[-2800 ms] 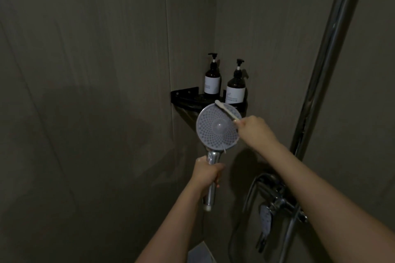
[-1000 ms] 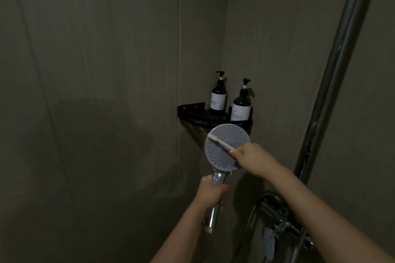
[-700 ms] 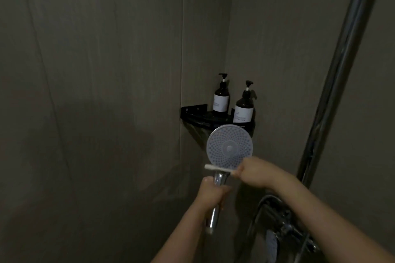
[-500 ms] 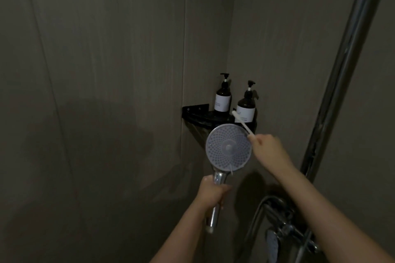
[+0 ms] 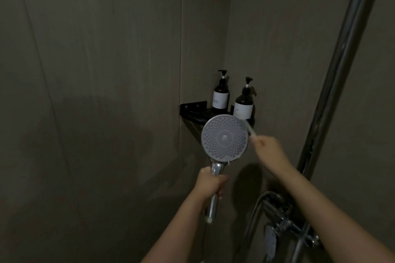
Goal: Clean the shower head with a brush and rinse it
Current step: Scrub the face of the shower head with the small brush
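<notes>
A round grey shower head (image 5: 224, 137) with many small nozzle holes faces me, held upright at arm's length. My left hand (image 5: 210, 184) is closed around its chrome handle below the face. My right hand (image 5: 267, 148) grips a thin white brush (image 5: 249, 129), blurred by motion, whose tip lies at the upper right rim of the face. A short strand hangs from the face's lower edge.
A black corner shelf (image 5: 193, 111) behind the shower head carries two dark pump bottles (image 5: 221, 95) (image 5: 244, 102). A chrome riser pipe (image 5: 342, 60) runs up the right side. The mixer valve and hose (image 5: 282, 218) sit at lower right. Grey tiled walls enclose the corner.
The brush swept from the middle of the face down to its lower edge, then up past the top right rim, and now lies on the upper right rim. My left hand kept its hold.
</notes>
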Available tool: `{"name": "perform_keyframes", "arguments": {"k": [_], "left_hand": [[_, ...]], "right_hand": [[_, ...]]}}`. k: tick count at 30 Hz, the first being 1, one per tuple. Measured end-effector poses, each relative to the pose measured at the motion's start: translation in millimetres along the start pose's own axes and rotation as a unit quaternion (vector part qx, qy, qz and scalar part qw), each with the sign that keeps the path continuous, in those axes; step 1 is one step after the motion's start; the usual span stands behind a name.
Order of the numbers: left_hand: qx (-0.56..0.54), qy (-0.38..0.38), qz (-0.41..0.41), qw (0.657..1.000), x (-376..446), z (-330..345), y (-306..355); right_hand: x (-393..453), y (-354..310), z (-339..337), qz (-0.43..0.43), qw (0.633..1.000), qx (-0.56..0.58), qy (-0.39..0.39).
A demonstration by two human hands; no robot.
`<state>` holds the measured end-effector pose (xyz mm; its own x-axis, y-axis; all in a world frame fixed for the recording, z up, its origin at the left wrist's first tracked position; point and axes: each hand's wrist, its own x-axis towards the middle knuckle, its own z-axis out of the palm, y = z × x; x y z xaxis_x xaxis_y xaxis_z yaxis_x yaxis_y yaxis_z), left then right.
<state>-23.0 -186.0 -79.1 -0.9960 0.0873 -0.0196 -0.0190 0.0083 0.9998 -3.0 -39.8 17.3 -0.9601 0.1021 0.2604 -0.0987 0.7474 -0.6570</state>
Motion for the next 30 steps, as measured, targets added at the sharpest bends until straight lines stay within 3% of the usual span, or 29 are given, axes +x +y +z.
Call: {"name": "perform_keyframes", "arguments": {"k": [1,3,4,6,8,9,11,13,15,16,18,19,22,26,30], "left_hand": [[-0.002,-0.004,-0.002,1.000,0,0,1],[-0.006,-0.012,-0.008,1.000,-1,0,2],[-0.009,-0.015,-0.009,1.000,-1,0,1],[-0.018,-0.019,-0.010,1.000,0,1,1],[-0.022,-0.019,-0.010,1.000,1,3,1],[-0.019,-0.018,-0.010,1.000,1,3,1],[-0.012,-0.017,-0.011,1.000,1,4,2],[-0.014,-0.020,-0.011,1.000,2,4,3],[-0.017,-0.021,-0.009,1.000,2,5,5],[-0.018,-0.020,-0.010,1.000,2,6,6],[-0.023,-0.017,-0.013,1.000,0,7,6],[-0.029,-0.017,-0.014,0.999,0,7,6],[-0.035,-0.021,-0.011,0.999,1,6,6],[-0.046,-0.031,-0.007,0.998,4,3,6],[-0.135,-0.080,-0.045,0.987,8,-5,12]], "right_hand": [[2,0,-2,-0.001,1.000,0.013,0.011],[-6,1,1,0.026,0.991,-0.032,-0.125],[-8,2,5,0.031,0.988,-0.042,-0.142],[-5,0,2,0.009,0.992,-0.039,-0.119],[4,2,-5,0.005,0.999,-0.005,-0.033],[4,0,-5,0.016,0.999,-0.006,-0.051],[-3,2,1,0.031,0.982,-0.067,-0.175],[-4,1,1,0.014,0.986,-0.071,-0.151],[6,4,-6,0.003,0.998,-0.025,-0.053],[8,3,-8,-0.001,0.998,-0.030,-0.046],[6,2,-6,0.009,0.989,-0.065,-0.130],[6,4,-4,0.008,0.989,-0.070,-0.132],[9,7,-10,-0.006,0.999,-0.033,-0.035],[8,9,-10,0.017,0.974,-0.108,-0.197],[12,10,-28,-0.016,0.984,-0.065,-0.166]]}}
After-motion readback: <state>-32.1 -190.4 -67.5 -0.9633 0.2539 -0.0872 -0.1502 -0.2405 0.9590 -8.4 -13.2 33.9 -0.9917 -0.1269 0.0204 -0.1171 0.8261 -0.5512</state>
